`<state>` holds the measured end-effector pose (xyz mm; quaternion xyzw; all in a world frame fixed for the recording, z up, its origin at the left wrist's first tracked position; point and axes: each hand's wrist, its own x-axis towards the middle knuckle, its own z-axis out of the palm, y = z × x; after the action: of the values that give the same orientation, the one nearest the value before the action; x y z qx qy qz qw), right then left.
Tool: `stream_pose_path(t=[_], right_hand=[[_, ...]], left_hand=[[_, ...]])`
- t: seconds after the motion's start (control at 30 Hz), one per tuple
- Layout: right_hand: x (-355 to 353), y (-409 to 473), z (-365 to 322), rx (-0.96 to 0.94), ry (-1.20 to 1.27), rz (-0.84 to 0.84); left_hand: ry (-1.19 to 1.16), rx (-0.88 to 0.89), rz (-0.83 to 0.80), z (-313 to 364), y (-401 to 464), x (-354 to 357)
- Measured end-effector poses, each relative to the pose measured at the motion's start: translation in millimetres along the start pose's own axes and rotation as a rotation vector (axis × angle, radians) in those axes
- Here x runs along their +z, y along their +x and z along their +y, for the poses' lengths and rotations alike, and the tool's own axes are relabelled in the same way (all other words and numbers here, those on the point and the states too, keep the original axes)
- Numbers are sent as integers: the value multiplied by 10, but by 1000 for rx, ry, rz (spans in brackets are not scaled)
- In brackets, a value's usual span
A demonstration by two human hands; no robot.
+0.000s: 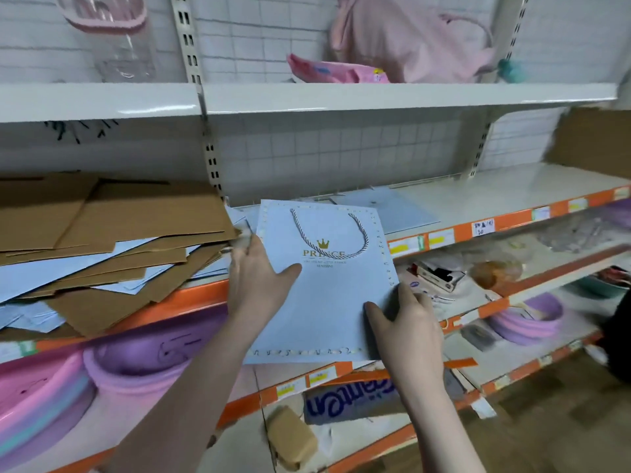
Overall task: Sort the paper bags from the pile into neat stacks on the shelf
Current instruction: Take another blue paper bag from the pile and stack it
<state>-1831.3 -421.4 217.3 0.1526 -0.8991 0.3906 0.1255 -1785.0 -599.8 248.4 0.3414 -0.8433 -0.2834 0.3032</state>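
Pink fabric and a flat pink packet lie on the top shelf at upper right. A clear bag with a pink rim hangs at upper left. Purple and pink plastic basins sit at lower left, with more purple basins at lower right. A blue-lettered package and a brown packet lie at bottom centre.

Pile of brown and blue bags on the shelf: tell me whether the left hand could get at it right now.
Probably yes, but not freely. The left hand sits right beside the pile with nothing between them, yet its grip is on the blue bag, which the right hand also holds. It would need to let go first.
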Motion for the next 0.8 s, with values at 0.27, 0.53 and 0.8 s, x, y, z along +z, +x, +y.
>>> stream_pose_path(t=[0.27,0.53,0.8], right_hand=[[295,823,343,-20,-88,23],[759,1888,298,-74,-134,-64],[1214,2401,164,-163,-65,-234]], left_hand=[[-22,-37,-38,156,561,759],[-66,-153,-13,95,1384,1331],[66,-207,85,-127,1815,1403]])
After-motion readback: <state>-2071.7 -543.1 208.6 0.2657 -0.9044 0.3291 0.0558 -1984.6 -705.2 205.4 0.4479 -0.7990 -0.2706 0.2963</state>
